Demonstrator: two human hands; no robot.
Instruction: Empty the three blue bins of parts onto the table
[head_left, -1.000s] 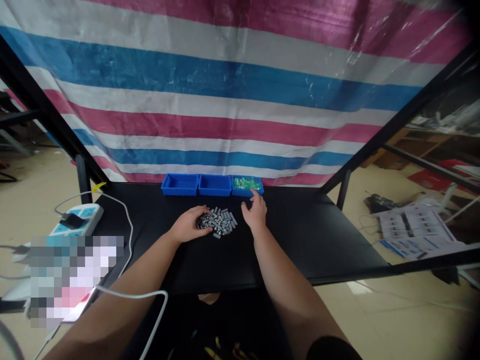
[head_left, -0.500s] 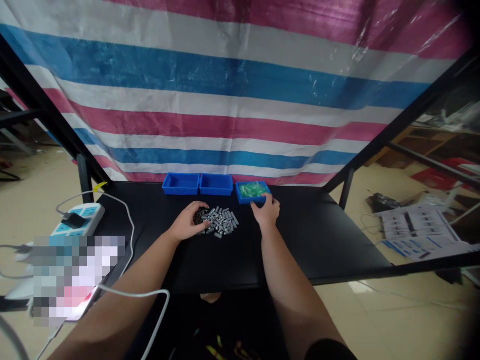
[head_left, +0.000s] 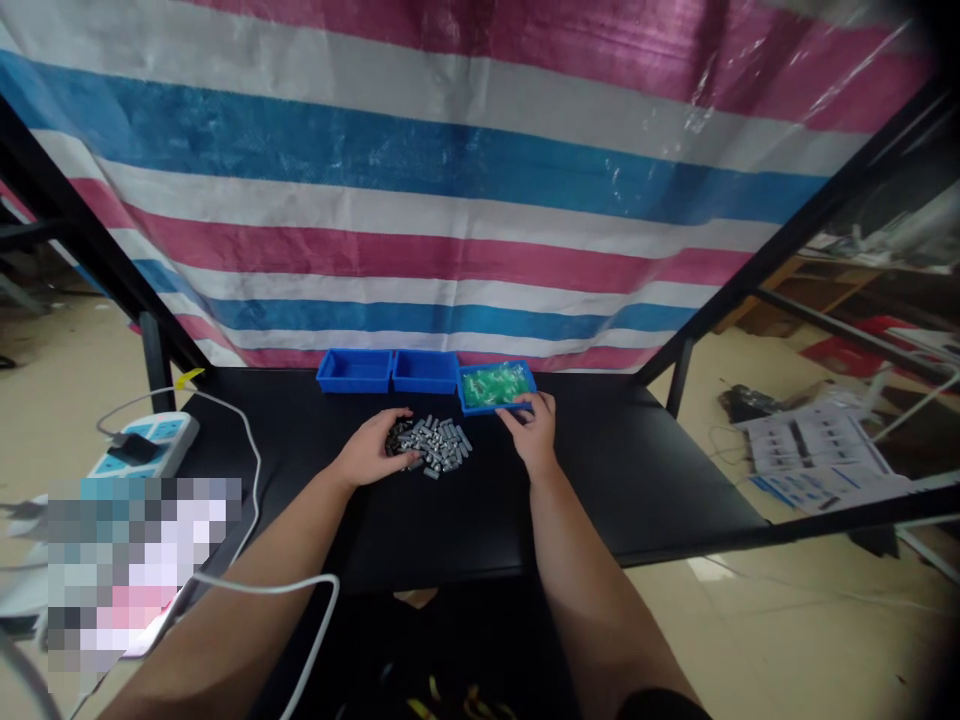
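A pile of several small grey cylindrical parts lies on the black table. My left hand rests on the pile's left edge, fingers curled over some parts. My right hand grips the front rim of a small blue bin filled with green pieces; this bin sits tilted, pulled a little forward of the row.
Two more blue bins stand side by side at the table's back edge, under a striped tarpaulin. A white power strip and white cables lie at the left. Papers lie on the floor at right.
My right hand reached to the green-filled bin, took hold of its front rim and pulled it forward and askew. My left hand stayed on the grey pile.
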